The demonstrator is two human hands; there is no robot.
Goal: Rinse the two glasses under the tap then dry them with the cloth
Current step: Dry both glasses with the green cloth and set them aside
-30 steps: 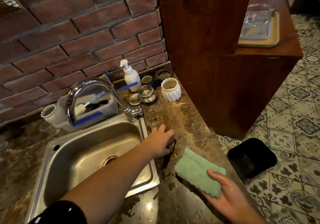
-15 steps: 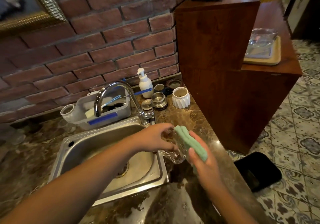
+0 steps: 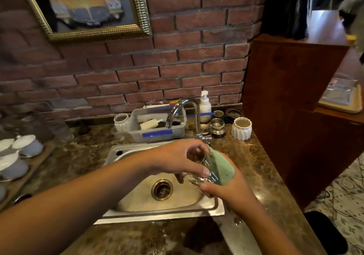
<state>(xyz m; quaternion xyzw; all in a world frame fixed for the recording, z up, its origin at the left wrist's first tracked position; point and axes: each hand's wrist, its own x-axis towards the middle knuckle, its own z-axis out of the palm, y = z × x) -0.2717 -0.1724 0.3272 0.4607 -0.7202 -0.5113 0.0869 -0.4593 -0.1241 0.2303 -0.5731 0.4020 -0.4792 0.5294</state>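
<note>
Now left hand (image 3: 177, 159) fingers grip glass (image 3: 204, 178); right hand (image 3: 230, 193) fingers hold cloth (image 3: 220, 166) against it.

The sink (image 3: 177, 203) lies open beneath and left of the left hand (image 3: 177, 160) and right hand (image 3: 226, 190), which fill the air over its right rim with glass (image 3: 199, 173) and cloth (image 3: 221, 169). Just behind them arches the tap (image 3: 184, 107), and a tub (image 3: 157, 134) blocks the back rim. Bare table (image 3: 256, 168) runs right of the sink up to the cabinet (image 3: 291, 107), with a white pot (image 3: 241, 129) and metal cups (image 3: 216, 124) at its far end. White cups (image 3: 27, 146) crowd the far left.
</note>
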